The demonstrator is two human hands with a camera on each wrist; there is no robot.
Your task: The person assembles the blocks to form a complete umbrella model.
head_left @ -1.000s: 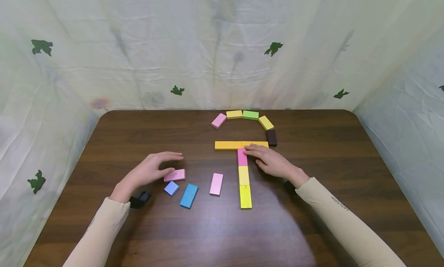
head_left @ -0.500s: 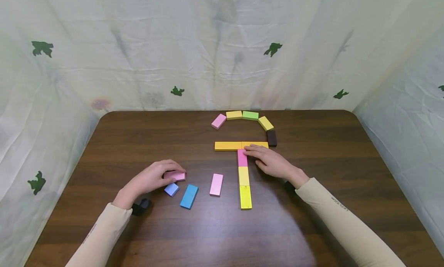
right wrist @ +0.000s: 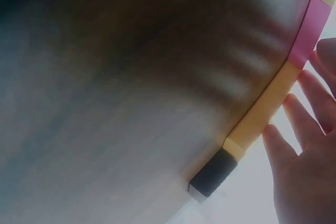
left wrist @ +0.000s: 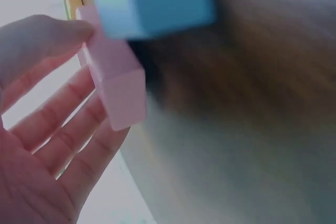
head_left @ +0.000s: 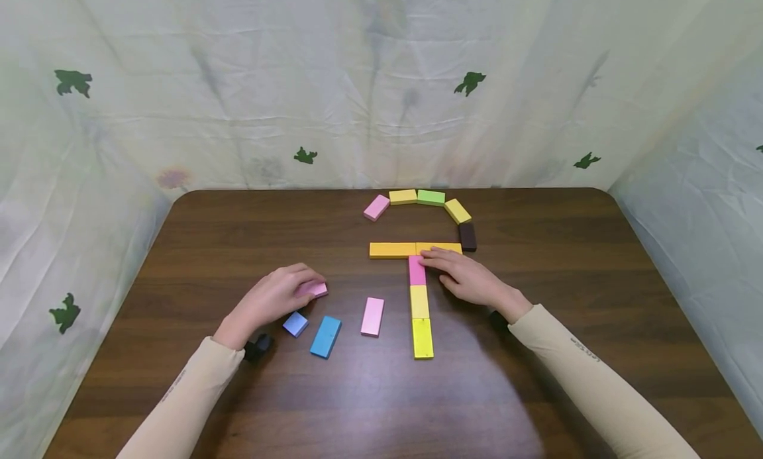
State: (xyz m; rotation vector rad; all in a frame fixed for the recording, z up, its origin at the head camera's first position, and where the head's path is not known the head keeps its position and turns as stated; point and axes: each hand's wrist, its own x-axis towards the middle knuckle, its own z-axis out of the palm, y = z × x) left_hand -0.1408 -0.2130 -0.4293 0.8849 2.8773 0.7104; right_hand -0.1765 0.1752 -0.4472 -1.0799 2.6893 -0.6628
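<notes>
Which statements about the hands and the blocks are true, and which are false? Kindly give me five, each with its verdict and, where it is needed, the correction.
1. The left hand grips a pink block. True.
2. The right hand holds a dark block up in the air. False: its fingers are at the orange row.
3. The green block lies between two yellow blocks. True.
4. In the head view, the small blue block lies to the right of the larger blue block. False: it lies to the left.
5. The near-end block of the column is yellow. True.
</notes>
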